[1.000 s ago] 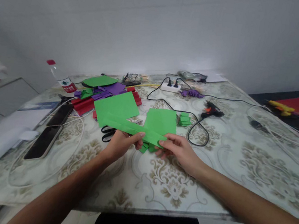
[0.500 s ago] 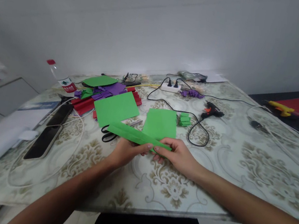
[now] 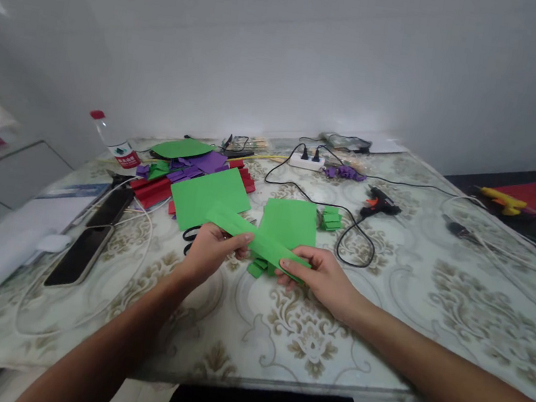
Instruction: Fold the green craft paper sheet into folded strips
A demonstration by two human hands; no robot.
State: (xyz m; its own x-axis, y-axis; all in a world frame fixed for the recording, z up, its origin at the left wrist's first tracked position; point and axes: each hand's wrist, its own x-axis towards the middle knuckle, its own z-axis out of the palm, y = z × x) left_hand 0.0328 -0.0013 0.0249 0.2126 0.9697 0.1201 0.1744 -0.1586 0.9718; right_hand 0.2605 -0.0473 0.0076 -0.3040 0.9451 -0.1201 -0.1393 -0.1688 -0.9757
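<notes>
Between both hands stretches a long folded strip of green paper (image 3: 264, 244), slanting down to the right. My left hand (image 3: 214, 250) pinches it near its middle, and my right hand (image 3: 318, 271) grips its right end. Behind the strip lie a green square sheet (image 3: 290, 217) and a larger green sheet (image 3: 211, 196). Scissors with black handles (image 3: 190, 233) are partly covered by my left hand and the paper. Small green paper pieces (image 3: 257, 267) show just under the strip, and a small stack of green pieces (image 3: 331, 218) lies right of the square sheet.
A black glue gun (image 3: 380, 203) lies on the right, its cord looping toward the power strip (image 3: 307, 160). Purple and red paper (image 3: 152, 193) is heaped at the back left, near a bottle (image 3: 122, 152). Phones (image 3: 81, 254) and a white cable lie left; a yellow glue gun (image 3: 505, 200) is far right.
My left hand has slid left along the strip, away from my right hand. Small green pieces now show beneath the strip. My right hand stays on its end.
</notes>
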